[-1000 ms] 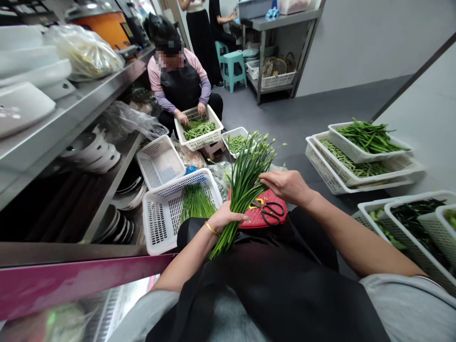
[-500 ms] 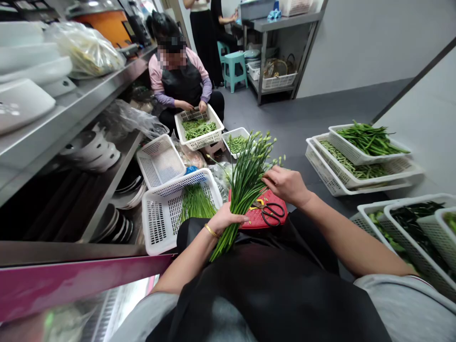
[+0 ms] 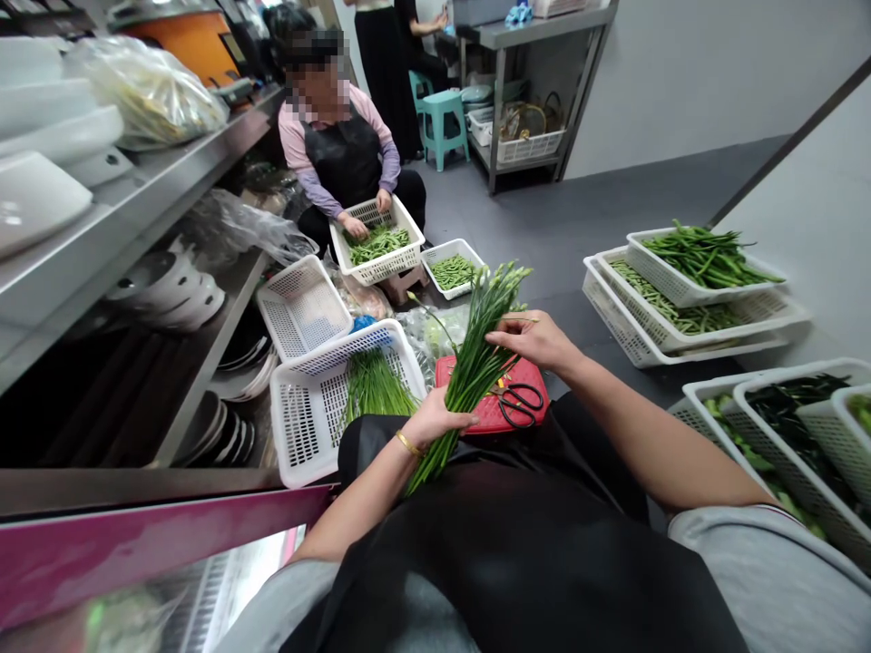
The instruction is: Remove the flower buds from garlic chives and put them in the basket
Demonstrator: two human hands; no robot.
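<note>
Item: bunch of garlic chives (image 3: 469, 372), long green stalks with pale buds at the tips. It is lying tilted across the person's lap, cut ends toward the body, buds pointing away over the floor.

Left hand (image 3: 435, 419): it is closing around the lower stalks, fingers wrapped fully about the bunch; a gold bangle (image 3: 408, 443) is sitting on the wrist.

Right hand (image 3: 534, 337): it is pinching the upper stalks just below the buds, thumb and fingertips closed on a few of them.

Change: a second ago the tips were fanning wide and the right hand was hovering beside them, farther down the bunch. Now the tips are drawing together into a narrower sheaf and the right hand is sitting higher, nearer the buds. By appearance the bunch is being gathered and evened.

Adjacent: black scissors (image 3: 518, 399) are lying untouched on a red stool (image 3: 490, 413), just beyond the lap and under the bunch. A white basket (image 3: 306, 426) at the left is holding more chives (image 3: 374, 385).

Surroundings: stacked white trays (image 3: 680, 308) of green beans are standing at the right. A second person (image 3: 340, 154) is sitting opposite, both hands working in their own basket (image 3: 381, 245).
</note>
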